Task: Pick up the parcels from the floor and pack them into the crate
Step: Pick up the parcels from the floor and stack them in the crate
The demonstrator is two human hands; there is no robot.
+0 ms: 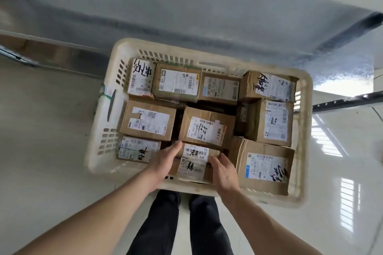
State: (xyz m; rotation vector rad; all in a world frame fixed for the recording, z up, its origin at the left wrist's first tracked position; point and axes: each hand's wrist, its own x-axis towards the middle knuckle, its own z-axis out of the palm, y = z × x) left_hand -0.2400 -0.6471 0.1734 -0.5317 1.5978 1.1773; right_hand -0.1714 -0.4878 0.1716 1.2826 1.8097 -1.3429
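A cream plastic crate [97, 130] stands on the floor, filled with several cardboard parcels with white labels. At its near edge lies a small labelled parcel [193, 161]. My left hand [165, 159] lies against this parcel's left side with fingers fairly straight. My right hand [222, 172] lies against its right side, fingers slightly bent along the edge. Around it sit a parcel [206, 127] in the middle, a low parcel [137, 149] at the near left and a large parcel [265, 166] at the near right.
The crate sits on a glossy white tiled floor [41, 151]. A grey shelf or bench [186, 16] runs behind it, with a metal rail [344, 100] at the right. My legs in dark trousers [165, 223] stand just before the crate.
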